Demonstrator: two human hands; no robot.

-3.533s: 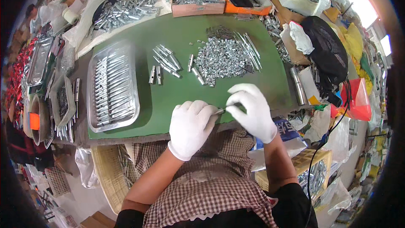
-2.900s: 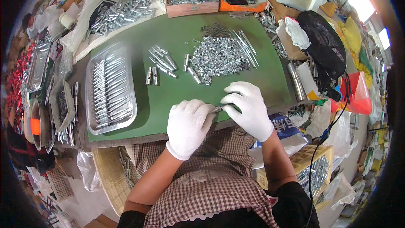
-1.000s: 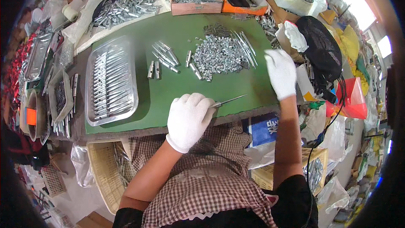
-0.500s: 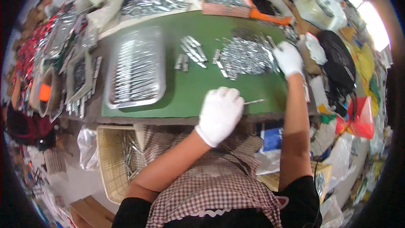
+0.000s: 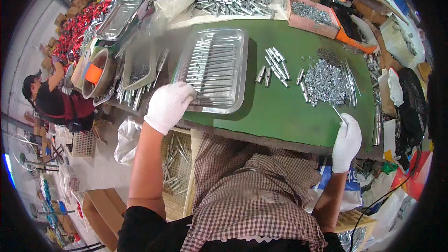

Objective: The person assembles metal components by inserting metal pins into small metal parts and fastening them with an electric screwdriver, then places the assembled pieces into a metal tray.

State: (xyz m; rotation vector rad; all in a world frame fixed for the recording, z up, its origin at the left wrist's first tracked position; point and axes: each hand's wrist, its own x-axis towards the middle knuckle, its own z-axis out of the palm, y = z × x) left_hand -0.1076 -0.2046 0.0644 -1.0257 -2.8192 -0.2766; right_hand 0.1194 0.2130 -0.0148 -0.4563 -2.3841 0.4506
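Note:
My left hand [image 5: 169,107], in a white glove, is at the near left corner of a clear plastic tray [image 5: 241,77]. Its fingers are curled over the rim beside a row of slim metal rods [image 5: 213,67]; whatever they grip is hidden. Toward the table's front right, my gloved right hand [image 5: 347,143] pinches a thin metal rod [image 5: 338,113] that points up and left. Just beyond it lies a heap of small shiny metal pieces [image 5: 326,83], with several thin rods [image 5: 350,84] along its right side.
Short metal tubes [image 5: 278,65] lie on the green table top [image 5: 275,121] between tray and heap. A pink box [image 5: 311,17] of small parts and a pile of metal tubes [image 5: 235,3] stand behind. Bins [image 5: 140,72] crowd the left, where another person [image 5: 51,95] sits.
My left hand has gone from the front middle of the table to the tray. My right hand has drawn back from the far right and now holds a thin rod. The view has swung left.

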